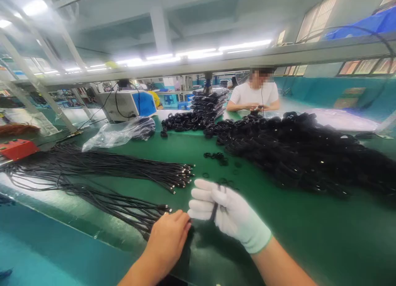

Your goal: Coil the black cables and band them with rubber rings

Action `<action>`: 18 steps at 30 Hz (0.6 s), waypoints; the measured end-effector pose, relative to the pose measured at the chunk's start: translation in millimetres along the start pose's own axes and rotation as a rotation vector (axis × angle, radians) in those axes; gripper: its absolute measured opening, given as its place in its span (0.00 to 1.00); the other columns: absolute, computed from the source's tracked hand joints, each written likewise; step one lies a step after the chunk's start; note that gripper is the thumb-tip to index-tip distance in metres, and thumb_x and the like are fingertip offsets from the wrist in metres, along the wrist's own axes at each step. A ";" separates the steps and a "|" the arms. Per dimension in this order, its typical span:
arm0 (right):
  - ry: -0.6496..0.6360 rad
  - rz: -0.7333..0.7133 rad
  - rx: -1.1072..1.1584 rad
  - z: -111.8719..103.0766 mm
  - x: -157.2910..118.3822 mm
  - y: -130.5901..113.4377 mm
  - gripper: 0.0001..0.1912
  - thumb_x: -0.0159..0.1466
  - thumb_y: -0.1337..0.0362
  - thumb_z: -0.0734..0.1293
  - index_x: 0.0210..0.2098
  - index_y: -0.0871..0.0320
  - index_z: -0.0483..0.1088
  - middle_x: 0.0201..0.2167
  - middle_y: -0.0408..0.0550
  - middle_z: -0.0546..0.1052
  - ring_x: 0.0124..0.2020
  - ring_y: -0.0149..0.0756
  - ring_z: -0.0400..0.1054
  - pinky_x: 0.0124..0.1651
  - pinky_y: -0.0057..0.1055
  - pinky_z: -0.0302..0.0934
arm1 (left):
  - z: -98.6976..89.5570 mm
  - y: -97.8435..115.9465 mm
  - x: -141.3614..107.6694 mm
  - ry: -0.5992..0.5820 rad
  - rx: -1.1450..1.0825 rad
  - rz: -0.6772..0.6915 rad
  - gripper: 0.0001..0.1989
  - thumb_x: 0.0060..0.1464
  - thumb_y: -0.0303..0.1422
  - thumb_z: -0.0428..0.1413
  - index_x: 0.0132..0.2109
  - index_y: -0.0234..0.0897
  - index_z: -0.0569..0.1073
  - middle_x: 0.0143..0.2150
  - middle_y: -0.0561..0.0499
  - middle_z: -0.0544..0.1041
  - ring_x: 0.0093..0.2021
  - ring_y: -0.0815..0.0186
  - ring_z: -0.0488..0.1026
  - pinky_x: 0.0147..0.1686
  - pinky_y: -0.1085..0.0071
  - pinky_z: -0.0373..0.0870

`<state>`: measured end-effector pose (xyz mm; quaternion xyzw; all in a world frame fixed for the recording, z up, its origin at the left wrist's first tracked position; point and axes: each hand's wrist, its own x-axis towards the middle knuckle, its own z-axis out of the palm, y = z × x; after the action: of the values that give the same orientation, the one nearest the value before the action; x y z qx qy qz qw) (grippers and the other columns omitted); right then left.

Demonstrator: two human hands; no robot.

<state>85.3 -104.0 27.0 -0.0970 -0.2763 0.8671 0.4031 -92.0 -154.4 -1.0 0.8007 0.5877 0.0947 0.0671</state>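
Observation:
My left hand is bare, with its fingers curled together beside the connector ends of the nearer bundle of black cables; what it pinches, if anything, is hidden. My right hand, in a white glove, is closed with the thumb over a thin black strip, perhaps part of a cable. The two hands almost touch. A second bundle of black cables lies behind, its metal tips pointing right. Small black rings lie on the green table beyond the gloved hand.
A large heap of coiled black cables covers the right side. Behind are stacked bagged coils, a plastic bag and a blue and grey machine. A red box stands far left. A person sits across the table.

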 end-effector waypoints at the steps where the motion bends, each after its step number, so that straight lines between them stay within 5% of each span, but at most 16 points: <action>1: 0.039 -0.012 -0.043 -1.6 0.3 2.0 0.15 0.56 0.61 0.71 0.40 0.60 0.67 0.30 0.46 0.72 0.30 0.33 0.68 0.43 0.41 0.61 | -2.4 7.6 -5.0 -0.006 0.028 0.049 0.13 0.59 0.28 0.43 0.35 0.38 0.72 0.33 0.49 0.75 0.33 0.63 0.71 0.34 0.69 0.63; 4: 0.114 0.027 -0.167 -7.3 -1.3 11.5 0.19 0.57 0.63 0.71 0.45 0.62 0.67 0.39 0.54 0.75 0.38 0.39 0.71 0.46 0.40 0.61 | -17.4 21.7 -8.6 0.070 0.052 0.182 0.11 0.58 0.27 0.46 0.32 0.38 0.71 0.30 0.51 0.74 0.29 0.64 0.69 0.31 0.69 0.60; 7: -0.012 0.179 -0.210 -12.3 -5.6 20.3 0.18 0.57 0.64 0.70 0.45 0.65 0.69 0.39 0.57 0.75 0.38 0.40 0.71 0.44 0.39 0.61 | -41.7 15.6 5.0 0.158 -0.031 0.247 0.06 0.55 0.33 0.55 0.31 0.39 0.72 0.28 0.54 0.74 0.30 0.66 0.68 0.34 0.69 0.59; 11: -0.219 0.389 -0.086 -12.2 -9.4 27.9 0.20 0.55 0.61 0.72 0.43 0.67 0.68 0.34 0.55 0.74 0.33 0.39 0.70 0.42 0.44 0.61 | -62.9 -2.0 32.9 0.005 -0.458 0.239 0.04 0.47 0.33 0.62 0.31 0.38 0.75 0.29 0.55 0.75 0.31 0.70 0.69 0.34 0.75 0.63; 14: -0.259 0.468 0.074 -7.3 -8.4 32.7 0.19 0.51 0.62 0.74 0.36 0.65 0.66 0.25 0.44 0.68 0.26 0.31 0.65 0.37 0.37 0.61 | -52.2 -8.1 46.6 -0.145 -0.793 0.184 0.05 0.46 0.31 0.61 0.31 0.34 0.76 0.29 0.53 0.76 0.31 0.69 0.70 0.31 0.77 0.65; 18: -0.193 0.339 0.151 -2.0 -4.2 30.7 0.17 0.50 0.65 0.74 0.32 0.61 0.63 0.22 0.37 0.62 0.24 0.25 0.58 0.34 0.31 0.57 | -20.1 -16.3 45.9 -0.076 -0.802 0.082 0.11 0.57 0.29 0.48 0.36 0.33 0.75 0.34 0.50 0.78 0.34 0.67 0.72 0.32 0.75 0.67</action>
<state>69.0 -122.4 8.0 -0.0281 -0.2275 0.9460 0.2292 -98.4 -105.8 18.3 0.7368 0.4688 0.2895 0.3918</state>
